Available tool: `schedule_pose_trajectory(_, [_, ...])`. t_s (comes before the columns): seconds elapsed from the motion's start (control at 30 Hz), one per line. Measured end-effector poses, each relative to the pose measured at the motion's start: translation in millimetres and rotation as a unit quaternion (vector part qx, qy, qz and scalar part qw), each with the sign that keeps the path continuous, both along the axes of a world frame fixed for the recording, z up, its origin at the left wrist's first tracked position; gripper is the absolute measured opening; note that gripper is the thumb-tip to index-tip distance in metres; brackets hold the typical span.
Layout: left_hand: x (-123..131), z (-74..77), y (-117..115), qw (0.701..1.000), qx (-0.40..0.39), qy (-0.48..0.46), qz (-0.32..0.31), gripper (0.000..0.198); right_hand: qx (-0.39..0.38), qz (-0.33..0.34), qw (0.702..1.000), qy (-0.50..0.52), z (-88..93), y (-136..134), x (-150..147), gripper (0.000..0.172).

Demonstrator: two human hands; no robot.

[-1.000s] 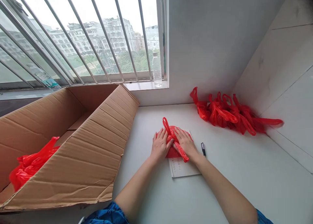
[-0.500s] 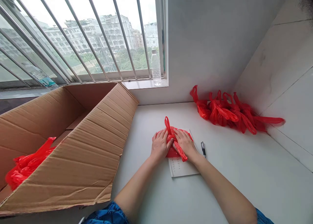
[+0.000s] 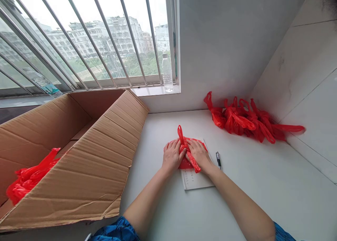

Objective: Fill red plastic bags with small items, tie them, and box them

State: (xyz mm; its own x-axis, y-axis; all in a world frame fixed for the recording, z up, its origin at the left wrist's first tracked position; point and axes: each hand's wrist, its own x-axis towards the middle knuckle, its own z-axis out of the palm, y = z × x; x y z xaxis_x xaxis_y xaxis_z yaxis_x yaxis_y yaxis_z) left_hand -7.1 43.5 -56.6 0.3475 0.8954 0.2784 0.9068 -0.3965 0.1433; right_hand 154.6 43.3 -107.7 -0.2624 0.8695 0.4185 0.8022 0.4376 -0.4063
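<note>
A small red plastic bag (image 3: pixel 186 151) with knotted handles lies on a white sheet of paper (image 3: pixel 196 180) in the middle of the white table. My left hand (image 3: pixel 172 156) lies flat on the bag's left side, fingers stretched out. My right hand (image 3: pixel 199 153) presses flat on its right side. The knot and two handle loops stick up between the hands. A black pen (image 3: pixel 218 160) lies just right of my right hand.
A large open cardboard box (image 3: pixel 79 156) lies on the left with red bags (image 3: pixel 27 179) inside. A pile of several tied red bags (image 3: pixel 244 121) sits at the back right by the tiled wall. A water bottle (image 3: pixel 167 73) stands on the windowsill.
Both hands have stayed on the bag, shifting only slightly as they press it. The view has tilted a little.
</note>
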Motion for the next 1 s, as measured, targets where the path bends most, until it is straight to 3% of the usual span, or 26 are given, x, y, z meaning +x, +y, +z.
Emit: schedule_pose_trajectory(1.0, [0.9,-0.4,-1.9,1.000,0.008,-0.020,0.002,0.040,0.001,0.004,1.000,0.024,5.2,-3.8,1.5,0.044])
